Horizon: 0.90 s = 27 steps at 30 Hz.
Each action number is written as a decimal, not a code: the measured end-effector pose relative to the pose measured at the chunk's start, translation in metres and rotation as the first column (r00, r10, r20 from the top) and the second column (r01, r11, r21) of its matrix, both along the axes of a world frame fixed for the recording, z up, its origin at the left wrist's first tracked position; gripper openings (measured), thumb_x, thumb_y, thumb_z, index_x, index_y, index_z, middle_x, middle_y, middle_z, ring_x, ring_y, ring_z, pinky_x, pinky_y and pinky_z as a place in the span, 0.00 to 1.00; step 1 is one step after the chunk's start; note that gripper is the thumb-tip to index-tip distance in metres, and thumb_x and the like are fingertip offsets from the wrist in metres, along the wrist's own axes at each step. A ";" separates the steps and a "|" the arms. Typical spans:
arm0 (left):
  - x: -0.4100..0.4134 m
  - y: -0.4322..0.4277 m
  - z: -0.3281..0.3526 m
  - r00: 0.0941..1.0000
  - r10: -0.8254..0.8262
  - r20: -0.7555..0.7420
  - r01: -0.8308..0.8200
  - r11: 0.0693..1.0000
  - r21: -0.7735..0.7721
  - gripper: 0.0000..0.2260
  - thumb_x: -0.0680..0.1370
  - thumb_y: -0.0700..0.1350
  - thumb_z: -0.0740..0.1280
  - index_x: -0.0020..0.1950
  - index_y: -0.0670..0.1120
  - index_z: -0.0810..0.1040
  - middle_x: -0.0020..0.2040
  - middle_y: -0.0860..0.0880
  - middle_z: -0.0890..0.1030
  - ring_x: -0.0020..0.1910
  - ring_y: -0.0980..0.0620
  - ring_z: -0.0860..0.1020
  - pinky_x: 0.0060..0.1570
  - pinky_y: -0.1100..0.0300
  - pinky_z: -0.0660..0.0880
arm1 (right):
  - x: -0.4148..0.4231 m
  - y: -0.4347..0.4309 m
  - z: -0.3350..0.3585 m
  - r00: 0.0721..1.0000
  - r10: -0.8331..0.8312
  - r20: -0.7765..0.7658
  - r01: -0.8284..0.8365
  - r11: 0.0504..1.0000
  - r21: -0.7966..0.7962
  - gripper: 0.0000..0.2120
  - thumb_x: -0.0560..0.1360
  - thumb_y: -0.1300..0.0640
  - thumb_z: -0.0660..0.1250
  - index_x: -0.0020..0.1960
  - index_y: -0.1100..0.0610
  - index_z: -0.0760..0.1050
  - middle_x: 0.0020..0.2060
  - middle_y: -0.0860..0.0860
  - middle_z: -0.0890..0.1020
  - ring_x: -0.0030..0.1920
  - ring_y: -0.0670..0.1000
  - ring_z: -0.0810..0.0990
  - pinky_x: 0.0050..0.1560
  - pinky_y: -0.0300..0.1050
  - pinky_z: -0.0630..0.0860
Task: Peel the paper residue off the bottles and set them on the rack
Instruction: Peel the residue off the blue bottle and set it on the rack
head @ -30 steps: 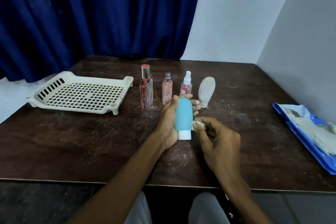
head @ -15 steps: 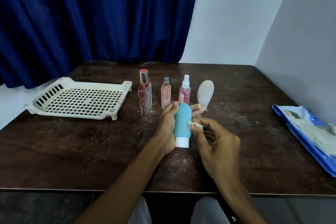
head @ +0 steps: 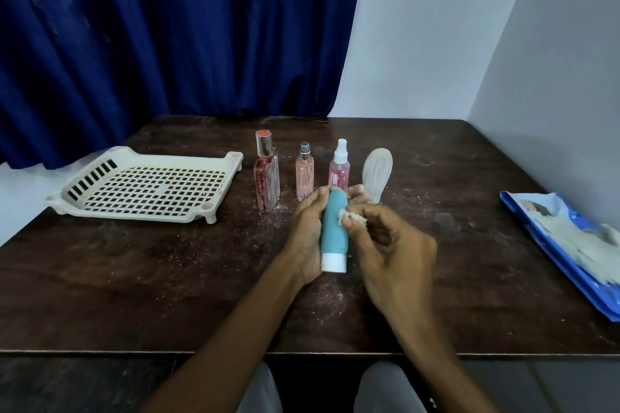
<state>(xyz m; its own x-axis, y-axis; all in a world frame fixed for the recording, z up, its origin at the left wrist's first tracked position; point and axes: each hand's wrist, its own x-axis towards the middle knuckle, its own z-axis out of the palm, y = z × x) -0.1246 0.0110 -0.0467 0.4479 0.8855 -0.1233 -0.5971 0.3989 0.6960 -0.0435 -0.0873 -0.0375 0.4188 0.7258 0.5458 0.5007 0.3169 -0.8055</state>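
A person's left hand (head: 307,231) wraps around a teal bottle (head: 333,228), fingers curled over its far side and thumb along the near side. The bottle lies lengthwise away from the viewer, with its white cap (head: 333,262) pointing back toward the person. It is above the middle of a dark wooden table (head: 134,278); whether it touches the tabletop cannot be told.

The right hand (head: 392,251) is against the bottle's right side. Its thumb and fingertips pinch a small crumpled wad of whitish paper residue (head: 352,216), which touches the teal surface.

Pale paper crumbs (head: 330,298) are scattered on the table under and around the hands.

Just behind the hands, four more bottles stand upright in a row. From left to right they are a tall red bottle (head: 267,178) with a silver neck, a small pink bottle (head: 304,174), a pink spray bottle (head: 339,171) and a white ribbed bottle (head: 376,174). The left fingertips hide the base of the spray bottle.

A cream plastic rack (head: 134,216) with a slotted floor sits to the left, holding no bottles. The red bottle stands just beside its right edge.

Well apart, on the right edge of the table, lies a blue packet (head: 570,245). A dark blue curtain (head: 167,43) hangs behind the table, beside a pale wall (head: 436,27).
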 end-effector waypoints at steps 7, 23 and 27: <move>0.000 -0.001 -0.001 1.000 -0.018 -0.017 0.019 0.999 0.030 0.16 0.85 0.44 0.55 0.43 0.41 0.76 0.40 0.42 0.81 0.40 0.46 0.81 0.44 0.53 0.81 | -0.008 -0.014 -0.010 0.999 0.007 -0.037 -0.008 1.000 -0.014 0.05 0.74 0.58 0.74 0.49 0.51 0.85 0.43 0.38 0.85 0.43 0.38 0.84 0.44 0.33 0.79; 0.004 -0.015 -0.007 0.963 -0.078 -0.257 0.152 0.948 0.280 0.33 0.77 0.68 0.57 0.68 0.43 0.75 0.64 0.37 0.79 0.65 0.39 0.76 0.67 0.41 0.70 | 0.004 0.029 0.013 0.990 -0.138 0.012 0.137 0.989 0.047 0.05 0.75 0.54 0.73 0.49 0.52 0.84 0.41 0.40 0.84 0.40 0.40 0.83 0.43 0.38 0.80; 0.004 -0.015 -0.004 0.940 0.030 -0.340 0.086 0.943 0.321 0.27 0.74 0.67 0.59 0.58 0.48 0.80 0.51 0.42 0.83 0.48 0.47 0.81 0.47 0.53 0.78 | 0.010 0.032 0.015 0.987 -0.158 -0.015 0.159 0.986 0.057 0.02 0.76 0.56 0.73 0.48 0.53 0.84 0.40 0.41 0.85 0.39 0.40 0.83 0.42 0.43 0.82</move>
<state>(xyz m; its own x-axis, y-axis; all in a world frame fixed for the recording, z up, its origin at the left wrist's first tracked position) -0.1211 -0.0042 -0.0507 0.4568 0.8892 0.0231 -0.2973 0.1282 0.9461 -0.0336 -0.0555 -0.0223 0.5320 0.6170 0.5799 0.5397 0.2806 -0.7937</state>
